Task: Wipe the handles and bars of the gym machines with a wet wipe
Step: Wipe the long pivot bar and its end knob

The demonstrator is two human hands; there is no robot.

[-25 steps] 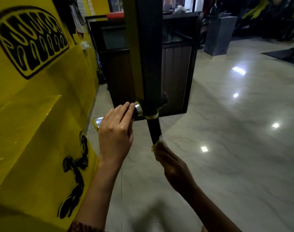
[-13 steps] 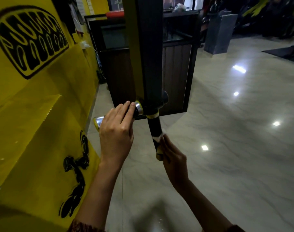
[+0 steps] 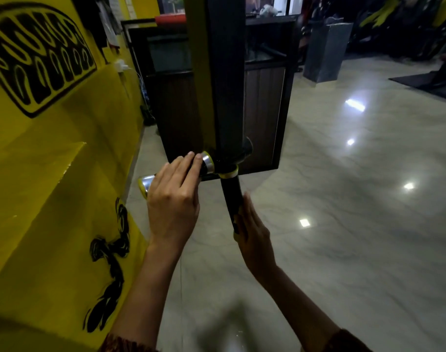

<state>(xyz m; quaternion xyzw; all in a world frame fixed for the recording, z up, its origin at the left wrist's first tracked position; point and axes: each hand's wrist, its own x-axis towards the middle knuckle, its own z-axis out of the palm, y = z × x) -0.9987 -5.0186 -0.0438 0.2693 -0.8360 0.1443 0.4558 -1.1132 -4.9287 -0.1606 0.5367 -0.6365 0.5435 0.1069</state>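
A black machine arm (image 3: 227,80) hangs down in the middle of the head view and ends in two handles. My left hand (image 3: 173,196) grips the horizontal handle (image 3: 147,184), fingers curled over it next to its silver collar (image 3: 208,161). The black vertical handle (image 3: 230,196) with a yellow ring points down. My right hand (image 3: 253,227) holds its lower part, fingers lying straight up its right side and thumb across its front. No wet wipe shows; the hand covers whatever is under its palm.
A yellow wall with black graphics (image 3: 51,148) runs close on the left. A dark wood-panelled counter (image 3: 265,110) stands behind the machine arm, a grey pedestal (image 3: 326,52) further back. Glossy marble floor (image 3: 356,199) spreads to the right, with a black mat (image 3: 430,85) far right.
My right hand has slid up from the tip of the vertical handle onto its lower part, and the pale wipe seen earlier is now hidden. My left hand has kept its grip.
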